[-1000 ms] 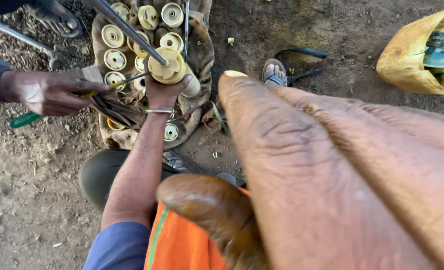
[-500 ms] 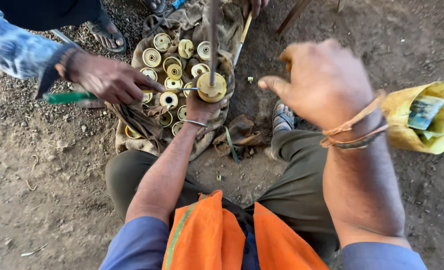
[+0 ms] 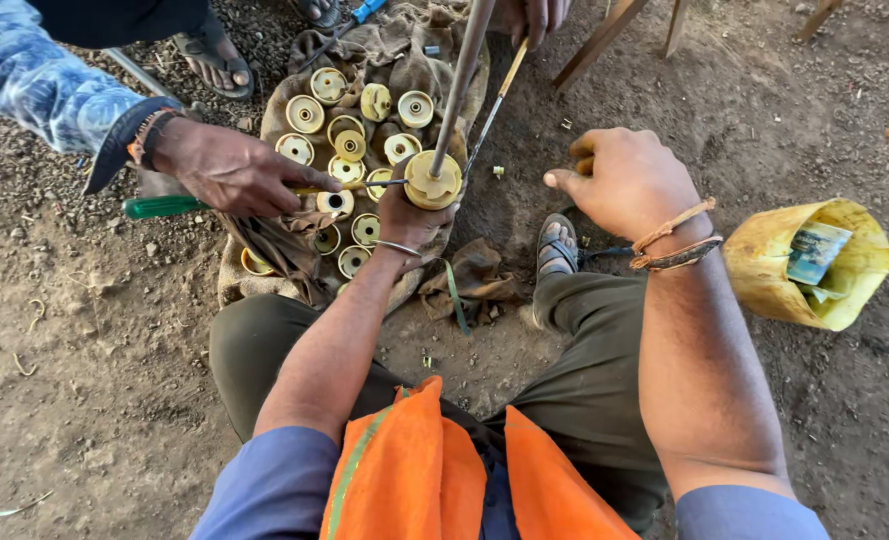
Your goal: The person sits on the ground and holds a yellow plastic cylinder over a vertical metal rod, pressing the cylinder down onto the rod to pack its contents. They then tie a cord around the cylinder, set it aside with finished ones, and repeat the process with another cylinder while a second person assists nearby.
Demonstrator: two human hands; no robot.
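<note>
My left hand (image 3: 405, 212) grips a round yellow pump part (image 3: 433, 180) that sits on the lower end of a long metal rod (image 3: 462, 75). My right hand (image 3: 625, 180) hovers to the right of it, fingers loosely curled, holding nothing. Another person's hand (image 3: 233, 172) in a blue patterned sleeve holds a green-handled screwdriver (image 3: 170, 206) whose tip reaches the yellow part. Several similar yellow round parts (image 3: 350, 140) lie on a brown sack (image 3: 265, 250) just beyond.
A second person's hand (image 3: 535, 15) holds the rod near the top edge. A yellow plastic container (image 3: 810, 262) with paper inside lies on the dirt at right. A sandalled foot (image 3: 215, 55) is at upper left, wooden legs (image 3: 605, 35) at upper right.
My right hand has dropped away from the camera and moved to the right of the rod. The view has tilted so the sack and parts sit higher and nearer the centre.
</note>
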